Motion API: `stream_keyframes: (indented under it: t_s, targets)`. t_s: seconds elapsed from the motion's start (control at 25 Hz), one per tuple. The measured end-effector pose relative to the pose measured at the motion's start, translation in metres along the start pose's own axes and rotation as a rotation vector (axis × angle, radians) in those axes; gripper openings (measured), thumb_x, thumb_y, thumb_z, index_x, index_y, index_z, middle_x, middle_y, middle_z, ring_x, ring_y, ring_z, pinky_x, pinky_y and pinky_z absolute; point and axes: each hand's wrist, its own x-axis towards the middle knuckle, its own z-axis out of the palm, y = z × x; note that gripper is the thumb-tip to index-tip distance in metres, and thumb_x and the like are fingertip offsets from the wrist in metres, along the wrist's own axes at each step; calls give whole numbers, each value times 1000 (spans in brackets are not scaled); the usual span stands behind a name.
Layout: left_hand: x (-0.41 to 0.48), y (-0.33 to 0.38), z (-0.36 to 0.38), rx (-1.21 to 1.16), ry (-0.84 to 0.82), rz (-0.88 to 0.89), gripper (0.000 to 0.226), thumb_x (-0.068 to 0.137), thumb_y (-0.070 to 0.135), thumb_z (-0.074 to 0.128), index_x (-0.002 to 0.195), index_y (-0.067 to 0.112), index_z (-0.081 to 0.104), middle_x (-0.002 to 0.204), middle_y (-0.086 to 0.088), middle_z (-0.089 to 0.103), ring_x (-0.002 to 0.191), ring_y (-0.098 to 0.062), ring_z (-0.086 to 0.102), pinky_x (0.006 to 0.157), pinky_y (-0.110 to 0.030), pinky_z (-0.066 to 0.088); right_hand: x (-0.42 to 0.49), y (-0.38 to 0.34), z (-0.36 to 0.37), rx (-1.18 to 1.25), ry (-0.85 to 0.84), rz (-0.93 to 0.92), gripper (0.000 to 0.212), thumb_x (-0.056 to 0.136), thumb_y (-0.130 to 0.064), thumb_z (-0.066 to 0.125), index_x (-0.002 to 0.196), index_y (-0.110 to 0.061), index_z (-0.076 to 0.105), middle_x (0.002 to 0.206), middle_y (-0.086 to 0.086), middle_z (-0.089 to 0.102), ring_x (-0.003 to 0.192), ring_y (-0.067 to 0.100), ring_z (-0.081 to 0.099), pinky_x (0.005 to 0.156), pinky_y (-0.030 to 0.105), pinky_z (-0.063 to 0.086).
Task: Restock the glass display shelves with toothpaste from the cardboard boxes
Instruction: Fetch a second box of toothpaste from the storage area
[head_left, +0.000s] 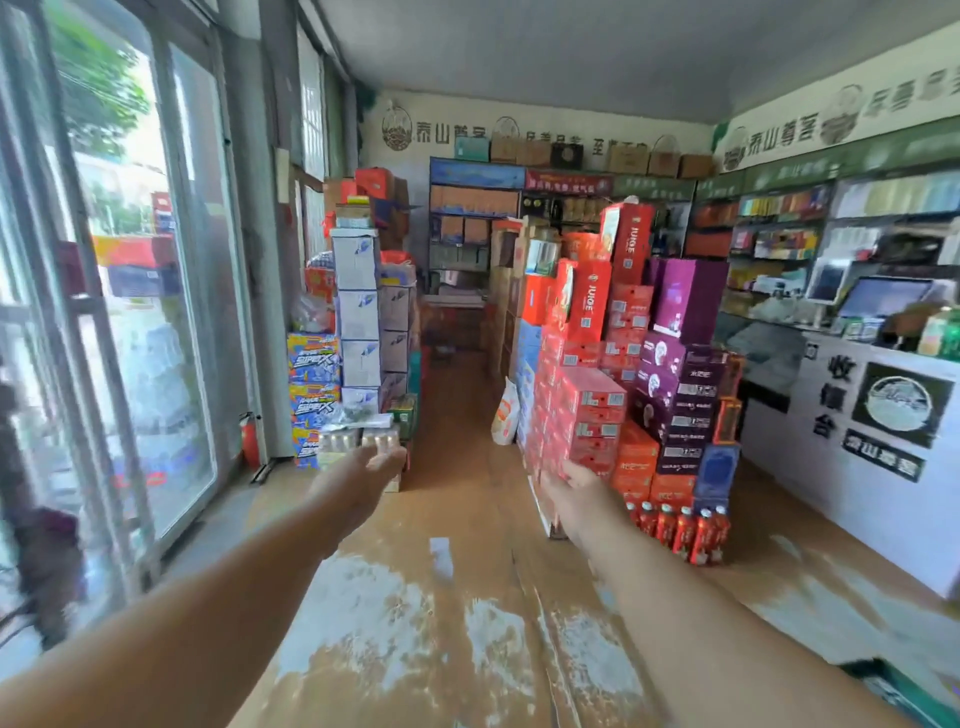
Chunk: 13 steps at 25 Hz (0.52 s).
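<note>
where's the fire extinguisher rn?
Head view, left side: the fire extinguisher stands on the floor between the glass door and the Super X cartons.

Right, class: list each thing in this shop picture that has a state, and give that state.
Left hand, open, empty.
Right hand, outstretched, grip blurred.
Red bottles, upright, capped.
Fire extinguisher, upright.
Red cartons, closed, stacked.

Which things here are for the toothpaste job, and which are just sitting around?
For the job: left hand, right hand, both empty; maybe the wall shelves. No toothpaste can be made out.
Just sitting around: red juice boxes, purple boxes, red bottles on the floor, fire extinguisher, till screen.
</note>
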Motion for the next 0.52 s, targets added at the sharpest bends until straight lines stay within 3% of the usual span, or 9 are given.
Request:
stream_keyframes:
  t_s: [0.2, 0.36, 0.52]
  targets:
    - [165, 22, 63, 106, -101, 55, 54, 95, 51, 42, 137, 17, 45, 132, -14, 53, 119, -31, 52, 93, -35, 42, 164, -9, 24, -49, 60, 43, 56, 93, -45, 51, 143, -22, 43, 141, 4, 51, 122, 27, 52, 101, 36, 43]
    - [328, 21, 116, 110, -123, 83, 62, 93, 56, 43, 144, 21, 38, 139, -11, 50, 121, -28, 52, 100, -36, 42, 333, -4, 79, -95, 43, -48, 51, 95, -41, 50, 141, -20, 46, 131, 5, 58, 113, 28, 58, 90, 31, 46]
    - [482, 23, 140, 145, -89, 11, 59, 96, 50, 42, 144, 17, 38, 140, -13, 48, 125, -28, 49, 99, -33, 41, 503, -11, 141, -142, -57, -64, 50, 93, -44, 49, 138, -22, 49, 138, 6, 54, 122, 27, 53, 100, 33, 41]
